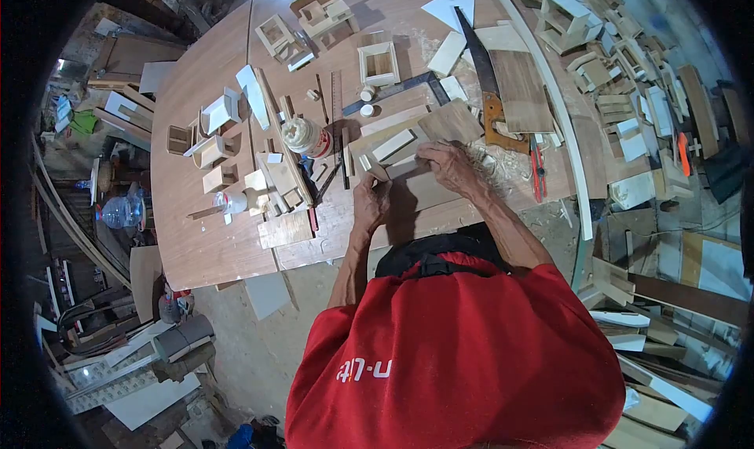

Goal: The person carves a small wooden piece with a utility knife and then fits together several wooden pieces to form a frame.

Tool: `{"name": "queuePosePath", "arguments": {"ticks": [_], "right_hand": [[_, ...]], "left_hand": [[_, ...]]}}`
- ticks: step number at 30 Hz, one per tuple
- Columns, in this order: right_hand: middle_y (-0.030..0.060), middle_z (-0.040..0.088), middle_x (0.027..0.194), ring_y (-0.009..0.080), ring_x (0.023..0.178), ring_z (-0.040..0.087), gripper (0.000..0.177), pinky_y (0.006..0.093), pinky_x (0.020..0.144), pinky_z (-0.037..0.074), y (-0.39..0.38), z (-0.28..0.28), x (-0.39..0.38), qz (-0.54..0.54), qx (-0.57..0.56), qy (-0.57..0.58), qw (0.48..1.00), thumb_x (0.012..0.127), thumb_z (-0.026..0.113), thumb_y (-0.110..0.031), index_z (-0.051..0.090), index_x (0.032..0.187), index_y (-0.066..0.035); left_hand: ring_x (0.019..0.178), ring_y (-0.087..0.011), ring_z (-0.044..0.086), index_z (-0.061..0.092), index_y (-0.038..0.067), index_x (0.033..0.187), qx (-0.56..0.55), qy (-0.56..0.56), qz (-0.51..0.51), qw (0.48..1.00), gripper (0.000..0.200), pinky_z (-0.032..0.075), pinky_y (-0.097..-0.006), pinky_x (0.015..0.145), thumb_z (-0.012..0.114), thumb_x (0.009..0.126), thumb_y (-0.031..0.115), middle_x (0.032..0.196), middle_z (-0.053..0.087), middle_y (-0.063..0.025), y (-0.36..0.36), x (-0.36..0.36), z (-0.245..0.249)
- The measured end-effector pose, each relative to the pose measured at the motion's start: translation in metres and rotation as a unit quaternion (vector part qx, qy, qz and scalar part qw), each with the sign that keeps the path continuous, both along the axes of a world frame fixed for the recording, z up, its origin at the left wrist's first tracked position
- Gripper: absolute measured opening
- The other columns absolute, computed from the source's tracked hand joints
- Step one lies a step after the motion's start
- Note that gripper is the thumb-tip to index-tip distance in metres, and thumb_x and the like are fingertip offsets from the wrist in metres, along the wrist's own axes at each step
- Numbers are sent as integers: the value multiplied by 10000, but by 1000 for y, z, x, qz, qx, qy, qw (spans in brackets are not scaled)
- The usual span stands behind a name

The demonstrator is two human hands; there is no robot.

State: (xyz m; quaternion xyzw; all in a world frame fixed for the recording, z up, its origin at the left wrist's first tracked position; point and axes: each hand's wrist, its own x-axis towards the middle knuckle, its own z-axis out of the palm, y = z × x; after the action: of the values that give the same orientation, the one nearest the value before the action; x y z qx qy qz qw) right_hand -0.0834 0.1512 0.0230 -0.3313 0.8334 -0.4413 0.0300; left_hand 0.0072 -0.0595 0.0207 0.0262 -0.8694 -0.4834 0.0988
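My left hand point(371, 202) is at the near edge of the table, its fingers closed on a small wooden block point(375, 168). To its right, my right hand point(448, 169) bends over a flat wooden board point(430, 191), fingers pressed together at the edge of a thin piece; what they grip, if anything, is hidden. Between and beyond the hands lies a pale rectangular wood strip point(393, 145). A brown wood panel point(452, 124) is just past my right hand, and wood shavings point(495, 164) are heaped beside it.
A handsaw point(481, 64) and a black carpenter's square point(393, 92) lie farther back. An open jar point(306, 137) of pale paste stands left of my hands. Small wooden box pieces point(378, 62) sit across the table point(188, 245). Red-handled pliers point(538, 174) rest at right.
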Motion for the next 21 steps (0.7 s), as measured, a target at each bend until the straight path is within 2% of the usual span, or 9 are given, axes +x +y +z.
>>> {"name": "queuePosePath", "arguments": {"ticks": [2, 6, 9, 11, 15, 17, 21], "right_hand": [[137, 652, 1079, 326, 1032, 610, 275, 387, 912, 489, 0, 0, -1, 7, 1, 18, 1000, 768, 511, 55, 643, 1000, -15], [124, 651, 1026, 325, 995, 609, 273, 383, 877, 492, -3, -11, -1, -2, -11, 74, 997, 772, 484, 56, 648, 980, -10], [125, 651, 1055, 333, 1003, 602, 299, 389, 899, 488, -2, -7, 0, -16, -3, 65, 998, 759, 491, 74, 652, 996, -12], [114, 650, 1064, 324, 1013, 597, 301, 388, 911, 482, -1, -5, -2, 9, 19, 73, 997, 747, 511, 88, 650, 995, -10], [111, 646, 1073, 317, 1028, 591, 301, 393, 913, 474, -2, -6, -1, 3, 27, 48, 998, 720, 538, 105, 649, 975, -10], [112, 644, 1076, 314, 1030, 588, 301, 397, 898, 471, -3, -4, 0, -4, 14, 34, 999, 711, 545, 107, 654, 963, -17], [117, 644, 1069, 322, 1016, 588, 309, 399, 872, 474, -4, 0, 2, -3, 19, 57, 998, 713, 533, 110, 659, 966, -16]], "left_hand": [[778, -379, 660, 621, 11, 950, -12, -5, 2, 1000, 154, 512, -395, 691, 658, 801, 26, 826, 660, -200, 1, 1, -2], [779, -380, 657, 634, 8, 915, -25, -21, 13, 999, 128, 512, -383, 683, 670, 796, 35, 834, 660, -204, 3, 0, -7], [778, -359, 666, 633, 8, 941, -37, 7, 29, 999, 168, 516, -371, 676, 686, 782, 26, 828, 666, -185, 7, -2, 1], [794, -279, 675, 638, -8, 927, -14, -28, 5, 999, 196, 511, -369, 720, 732, 777, 75, 879, 687, -170, 6, -4, 13], [840, -276, 671, 647, 6, 947, 23, -43, -7, 999, 209, 509, -365, 761, 736, 771, 76, 912, 687, -158, 3, -7, 11], [784, -270, 683, 625, 25, 1036, -29, 38, -27, 998, 291, 523, -345, 693, 714, 760, 6, 832, 669, -136, 0, -9, 3], [806, -272, 688, 624, 28, 1049, -5, 13, -24, 1000, 303, 525, -342, 701, 714, 760, 16, 846, 674, -139, 2, -9, 5]]}}
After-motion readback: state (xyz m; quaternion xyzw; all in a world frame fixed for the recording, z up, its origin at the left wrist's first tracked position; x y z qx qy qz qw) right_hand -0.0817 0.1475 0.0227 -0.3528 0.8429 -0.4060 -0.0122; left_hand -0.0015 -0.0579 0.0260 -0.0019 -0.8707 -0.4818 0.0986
